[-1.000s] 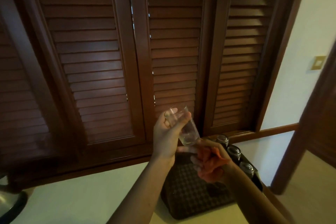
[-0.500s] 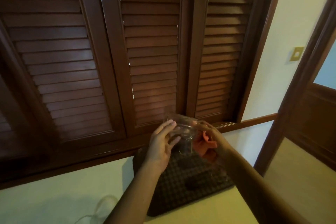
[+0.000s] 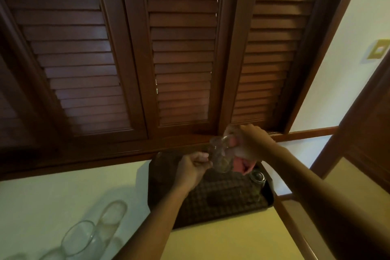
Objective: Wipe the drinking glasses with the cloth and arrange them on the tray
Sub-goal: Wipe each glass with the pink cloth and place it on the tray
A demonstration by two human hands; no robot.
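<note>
Count, head view.

Hands: 2. The left hand (image 3: 193,168) and the right hand (image 3: 252,143) both sit above the tray.

Drinking glasses: 4 clearly made out.
- 1 held glass (image 3: 219,157) between the two hands.
- 1 tray glass (image 3: 257,177) at the tray's right edge (possibly more beside it, too dark to tell).
- 2 on the pale surface (image 3: 232,240) at lower left: near glass (image 3: 79,238) and far glass (image 3: 113,216) (a faint clear shape at the bottom-left corner not counted, unresolved).

Cloths: 1, a pink cloth (image 3: 239,163).

Trays: 1, a dark patterned tray (image 3: 221,200).

Louvred shutter panels (image 3: 181,59): 3 full ones.

Wall switch plates (image 3: 378,48): 1.
</note>
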